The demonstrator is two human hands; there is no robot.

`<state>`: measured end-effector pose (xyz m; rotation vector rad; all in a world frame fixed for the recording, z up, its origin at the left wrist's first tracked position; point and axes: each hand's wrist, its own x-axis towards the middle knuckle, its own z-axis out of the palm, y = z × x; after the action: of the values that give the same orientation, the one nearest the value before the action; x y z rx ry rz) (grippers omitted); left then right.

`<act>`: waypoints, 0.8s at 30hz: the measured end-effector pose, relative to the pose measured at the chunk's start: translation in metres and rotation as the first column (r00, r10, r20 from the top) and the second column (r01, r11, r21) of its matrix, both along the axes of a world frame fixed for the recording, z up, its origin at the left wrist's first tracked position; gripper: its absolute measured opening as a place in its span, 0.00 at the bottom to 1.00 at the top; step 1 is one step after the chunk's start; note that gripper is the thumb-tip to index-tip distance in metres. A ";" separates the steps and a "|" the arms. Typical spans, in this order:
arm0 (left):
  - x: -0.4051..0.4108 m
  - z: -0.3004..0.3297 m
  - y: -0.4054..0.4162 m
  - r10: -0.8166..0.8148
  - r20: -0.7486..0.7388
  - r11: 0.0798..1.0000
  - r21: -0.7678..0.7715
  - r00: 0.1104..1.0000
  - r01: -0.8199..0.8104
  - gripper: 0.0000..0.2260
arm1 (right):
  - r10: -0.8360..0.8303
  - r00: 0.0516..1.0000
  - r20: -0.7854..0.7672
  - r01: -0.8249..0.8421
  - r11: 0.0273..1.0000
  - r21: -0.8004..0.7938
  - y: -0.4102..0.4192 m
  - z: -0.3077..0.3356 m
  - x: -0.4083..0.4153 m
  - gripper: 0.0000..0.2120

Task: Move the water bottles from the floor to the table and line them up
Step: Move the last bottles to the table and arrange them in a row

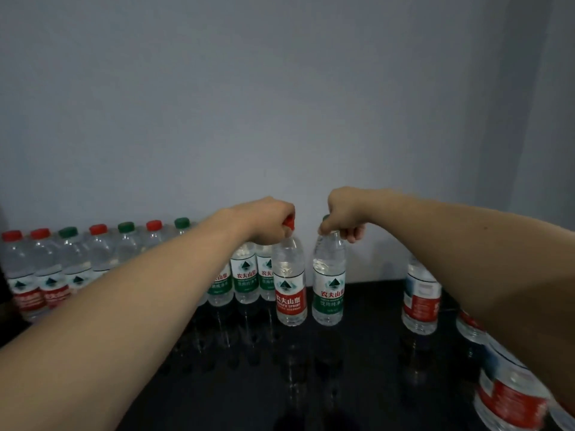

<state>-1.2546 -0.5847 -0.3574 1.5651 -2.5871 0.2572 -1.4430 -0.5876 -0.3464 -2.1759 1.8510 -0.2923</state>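
My left hand (270, 221) grips the red cap of a red-label water bottle (290, 287), which stands upright on the glossy black table (367, 362). Beside it, my right hand (343, 213) pinches the green cap of a green-label water bottle (329, 286), also upright. The two bottles are side by side, nearly touching, at the right end of a long row of bottles (81, 262) along the wall. Green-label bottles (245, 275) stand just behind my left wrist.
Several red-label bottles stand at the right of the table, one (420, 297) behind my right forearm and a large near one (510, 396) at the bottom right. A plain grey wall (280, 104) backs the table. The table's front middle reflects the bottles.
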 end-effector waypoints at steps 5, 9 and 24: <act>0.000 -0.028 -0.060 0.049 0.012 0.999 -0.008 0.999 -0.049 0.09 | -0.044 0.999 0.025 0.046 0.993 -0.104 -0.059 -0.024 0.011 0.14; -0.003 -0.032 -0.096 0.046 -0.031 0.999 -0.009 0.998 -0.046 0.10 | -0.097 0.995 0.029 0.101 0.984 -0.146 -0.095 -0.032 0.012 0.13; -0.029 -0.046 -0.132 0.086 0.030 0.994 -0.070 0.996 -0.084 0.10 | -0.104 0.988 0.114 0.121 0.981 -0.155 -0.141 -0.050 0.000 0.16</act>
<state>-1.2839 -0.7171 -0.4037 1.6632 -2.5102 0.3785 -1.4431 -0.7286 -0.3964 -2.1137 1.9560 -0.5879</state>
